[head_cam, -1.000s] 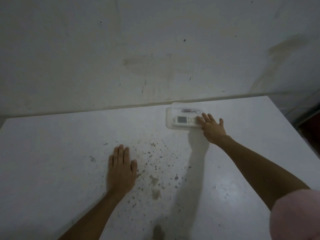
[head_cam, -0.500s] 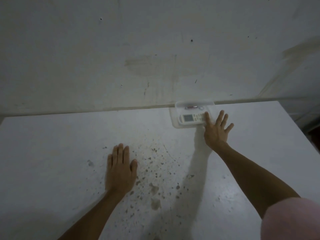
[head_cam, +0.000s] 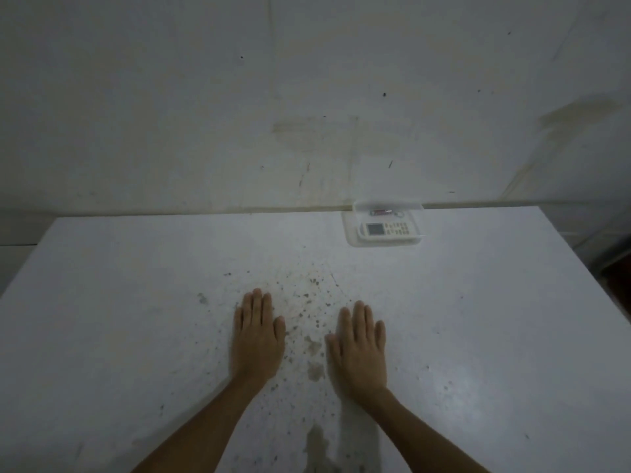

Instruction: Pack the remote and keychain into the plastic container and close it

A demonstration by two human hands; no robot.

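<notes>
A clear plastic container (head_cam: 351, 233) sits at the far edge of the white table, against the wall, with its lid on. Through the lid I see a white remote (head_cam: 387, 229) with a small screen and buttons, and behind it a reddish keychain (head_cam: 384, 212). My left hand (head_cam: 257, 336) lies flat, palm down, on the table near me. My right hand (head_cam: 358, 346) lies flat beside it, well short of the container. Neither hand holds anything.
The white table (head_cam: 136, 302) has dark specks and stains between and beyond my hands. A stained white wall (head_cam: 307, 97) rises right behind the table. The table's right edge runs diagonally at the right, with a dark gap past it.
My right hand left the container and drew back toward me, settling flat next to my left hand. The container stayed at the far edge. My left hand kept its place.
</notes>
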